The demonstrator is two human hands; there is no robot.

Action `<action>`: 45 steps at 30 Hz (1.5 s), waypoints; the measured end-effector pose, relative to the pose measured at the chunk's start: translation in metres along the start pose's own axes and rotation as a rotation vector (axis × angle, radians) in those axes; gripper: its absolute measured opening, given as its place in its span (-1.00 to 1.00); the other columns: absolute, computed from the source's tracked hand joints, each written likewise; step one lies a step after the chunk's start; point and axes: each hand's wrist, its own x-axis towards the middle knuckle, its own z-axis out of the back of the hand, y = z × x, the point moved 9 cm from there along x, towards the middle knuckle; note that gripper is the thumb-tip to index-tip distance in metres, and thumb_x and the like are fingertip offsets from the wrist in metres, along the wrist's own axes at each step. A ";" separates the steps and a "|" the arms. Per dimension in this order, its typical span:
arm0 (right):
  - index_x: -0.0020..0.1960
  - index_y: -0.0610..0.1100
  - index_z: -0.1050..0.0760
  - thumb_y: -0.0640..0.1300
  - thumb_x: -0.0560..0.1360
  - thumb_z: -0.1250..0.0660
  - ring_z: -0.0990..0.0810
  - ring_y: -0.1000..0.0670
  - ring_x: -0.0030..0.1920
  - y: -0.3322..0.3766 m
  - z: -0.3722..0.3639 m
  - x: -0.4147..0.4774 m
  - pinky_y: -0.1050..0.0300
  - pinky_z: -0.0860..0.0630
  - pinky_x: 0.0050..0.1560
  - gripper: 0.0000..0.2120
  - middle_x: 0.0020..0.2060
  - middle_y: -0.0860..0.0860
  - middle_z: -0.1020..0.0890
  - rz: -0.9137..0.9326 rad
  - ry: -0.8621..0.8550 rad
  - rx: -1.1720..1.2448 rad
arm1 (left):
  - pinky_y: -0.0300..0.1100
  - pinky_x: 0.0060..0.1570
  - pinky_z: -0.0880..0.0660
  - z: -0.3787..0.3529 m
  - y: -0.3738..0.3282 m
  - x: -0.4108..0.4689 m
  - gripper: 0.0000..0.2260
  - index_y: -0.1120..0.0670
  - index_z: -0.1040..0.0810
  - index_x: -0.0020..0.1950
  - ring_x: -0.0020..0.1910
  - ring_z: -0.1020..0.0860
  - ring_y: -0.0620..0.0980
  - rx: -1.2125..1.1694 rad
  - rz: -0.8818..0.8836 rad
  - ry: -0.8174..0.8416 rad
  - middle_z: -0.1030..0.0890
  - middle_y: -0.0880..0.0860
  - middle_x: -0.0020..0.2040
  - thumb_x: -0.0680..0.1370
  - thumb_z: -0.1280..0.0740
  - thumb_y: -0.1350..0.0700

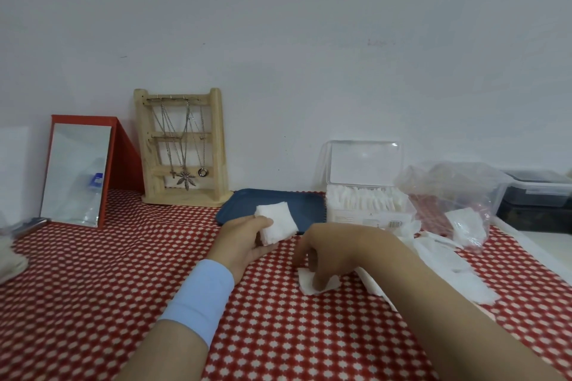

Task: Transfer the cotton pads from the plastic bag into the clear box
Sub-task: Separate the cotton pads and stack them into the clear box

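- The right hand, wrist arched and fingers curled down, pinches a single pad lying on the surface, probably to add it to the stack.
- Just to its left, the left hand, palm turned inward, grips a stack of pads, seemingly gathered for one drop.
- Beyond the right hand, the clear box stands with its lid up, nearly full.
- Further right, the plastic bag holds a few more pads.

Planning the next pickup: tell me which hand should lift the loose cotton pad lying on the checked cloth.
Right. The right hand sits over the loose pad, its fingers curled onto it on the cloth. The left hand is busy, gripping a stack of pads, and is farther from it.
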 end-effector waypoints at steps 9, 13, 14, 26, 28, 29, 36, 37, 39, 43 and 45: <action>-0.05 -0.03 -0.68 -0.09 0.41 -0.56 -0.65 0.18 -0.17 -0.013 0.050 -0.017 0.26 -0.55 -0.12 -0.86 -0.21 0.13 -0.69 0.050 -0.381 0.548 | 0.03 0.19 -0.61 -0.004 -0.003 -0.001 -0.73 0.18 -0.61 0.28 0.10 -0.70 0.10 0.091 -0.062 0.076 -0.72 0.13 0.11 0.57 -0.39 0.28; -0.07 -0.13 -0.69 -0.14 0.39 -0.60 -0.67 0.13 -0.30 -0.028 0.059 -0.021 0.30 -0.54 -0.34 -0.83 -0.23 0.02 -0.74 -0.015 -0.521 0.919 | -0.02 0.15 -0.62 -0.012 -0.004 -0.007 -0.75 0.17 -0.62 0.26 0.07 -0.71 0.07 0.074 -0.055 0.128 -0.73 0.13 0.09 0.58 -0.38 0.29; -0.07 -0.17 -0.69 -0.15 0.38 -0.61 -0.67 0.12 -0.32 -0.028 0.057 -0.020 0.30 -0.53 -0.36 -0.82 -0.24 -0.01 -0.74 -0.029 -0.529 0.947 | -0.01 0.16 -0.62 -0.015 -0.003 -0.009 -0.75 0.18 -0.61 0.27 0.08 -0.71 0.08 0.073 -0.049 0.148 -0.73 0.13 0.10 0.59 -0.37 0.28; -0.10 -0.29 -0.62 -0.10 0.31 -0.66 -0.70 -0.05 -0.18 -0.045 0.048 -0.011 -0.04 -0.66 -0.03 -0.65 -0.14 -0.13 -0.73 -0.181 -0.637 0.890 | -0.03 0.08 -0.66 -0.036 -0.006 -0.017 -0.70 0.22 -0.57 0.29 0.14 -0.69 0.13 -0.101 -0.010 0.251 -0.70 0.20 0.14 0.63 -0.32 0.08; 0.06 -0.23 -0.59 -0.08 0.29 -0.67 -0.71 -0.07 -0.07 -0.048 0.047 -0.011 0.01 -0.68 -0.05 -0.55 -0.03 -0.12 -0.71 -0.192 -0.630 0.939 | -0.01 0.16 -0.63 -0.039 -0.008 -0.020 -0.63 0.21 -0.58 0.29 0.16 -0.68 0.13 -0.085 -0.022 0.293 -0.70 0.19 0.16 0.55 -0.38 0.04; 0.16 -0.17 -0.55 -0.08 0.30 -0.66 -0.70 -0.05 -0.02 -0.048 0.044 -0.010 0.09 -0.66 -0.11 -0.49 0.04 -0.10 -0.68 -0.191 -0.605 0.981 | 0.01 0.21 -0.60 -0.041 -0.009 -0.021 -0.60 0.21 -0.57 0.31 0.17 -0.68 0.12 -0.028 -0.048 0.313 -0.70 0.18 0.16 0.51 -0.41 0.09; 0.26 -0.10 -0.61 -0.10 0.46 -0.53 -0.73 0.01 -0.05 -0.045 0.043 -0.011 0.16 -0.62 -0.08 -0.62 0.01 -0.01 -0.74 -0.084 -0.406 1.033 | 0.05 0.21 -0.60 -0.039 -0.014 -0.024 -0.59 0.15 -0.54 0.34 0.14 -0.69 0.10 0.104 -0.097 0.286 -0.68 0.14 0.19 0.52 -0.40 0.40; 0.22 -0.09 -0.64 -0.11 0.48 -0.52 -0.73 0.01 -0.05 -0.045 0.045 -0.012 0.14 -0.62 -0.05 -0.68 -0.01 -0.01 -0.74 -0.061 -0.392 0.985 | 0.04 0.20 -0.61 -0.037 -0.018 -0.024 -0.57 0.13 -0.53 0.35 0.14 -0.69 0.10 0.107 -0.112 0.276 -0.68 0.14 0.20 0.52 -0.40 0.40; 0.15 -0.07 -0.68 -0.09 0.51 -0.48 -0.69 0.01 -0.09 -0.040 0.045 -0.014 0.13 -0.59 -0.04 -0.78 -0.02 -0.04 -0.75 -0.005 -0.317 0.960 | 0.04 0.20 -0.61 -0.035 -0.022 -0.024 -0.54 0.10 -0.48 0.38 0.15 -0.68 0.10 0.105 -0.131 0.272 -0.66 0.15 0.22 0.51 -0.41 0.40; 0.09 -0.11 -0.70 -0.04 0.48 -0.51 -0.66 0.02 -0.13 -0.035 0.043 -0.020 0.16 -0.57 -0.08 -0.78 -0.03 -0.06 -0.75 0.000 -0.250 0.936 | 0.01 0.19 -0.61 -0.036 -0.026 -0.025 -0.48 0.03 -0.44 0.41 0.18 -0.66 0.07 0.205 -0.187 0.277 -0.63 0.11 0.26 0.51 -0.44 0.37; 0.06 -0.16 -0.69 -0.08 0.50 -0.50 -0.68 -0.01 -0.13 -0.039 0.044 -0.022 0.16 -0.60 -0.09 -0.80 -0.04 -0.09 -0.75 -0.030 -0.279 0.928 | 0.04 0.22 -0.60 -0.040 -0.028 -0.024 -0.48 -0.03 -0.46 0.37 0.20 -0.65 0.06 0.253 -0.206 0.279 -0.61 0.07 0.27 0.50 -0.46 0.34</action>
